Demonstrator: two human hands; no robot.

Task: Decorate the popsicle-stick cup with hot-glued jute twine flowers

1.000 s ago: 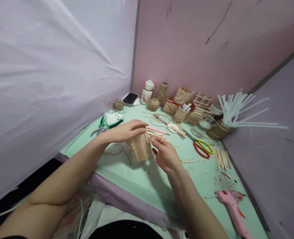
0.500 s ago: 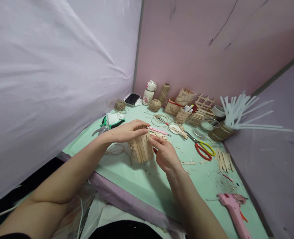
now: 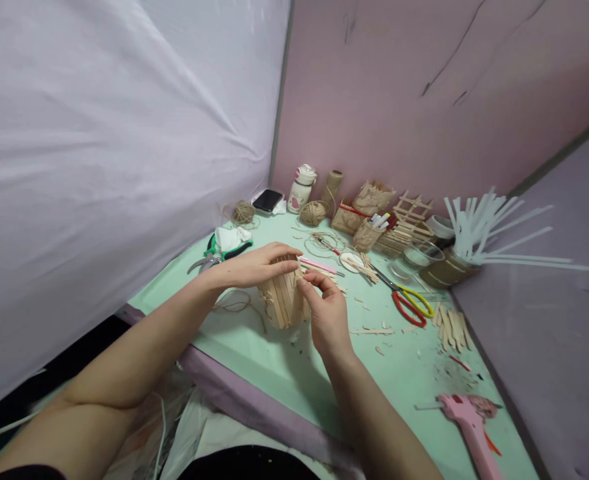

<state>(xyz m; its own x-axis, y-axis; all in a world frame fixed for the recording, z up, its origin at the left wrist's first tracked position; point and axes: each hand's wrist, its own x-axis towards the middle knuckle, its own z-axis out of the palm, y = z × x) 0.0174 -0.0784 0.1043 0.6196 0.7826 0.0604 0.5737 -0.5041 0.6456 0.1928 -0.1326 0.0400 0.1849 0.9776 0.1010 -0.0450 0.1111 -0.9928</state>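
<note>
A small container made of wooden craft sticks stands tilted on the green table, in front of me. My left hand lies over its top, fingers closed on the upper rim. At the right upper side of the container is my right hand, its thumb and index finger pinched together against the sticks. Whatever sits between those fingertips is too small to make out. A loop of twine lies to the left of the container, and a pink pen-like tool rests just behind it.
Green-handled pruning shears lie at left, red-and-yellow scissors at right. A pink glue gun is near the right front edge. Glue sticks, a bottle, twine balls and stick-made holders line the back.
My right hand has turned and its fingers have curled more at the container's upper right side. My left hand keeps its hold on the rim. The view has shifted slightly.
</note>
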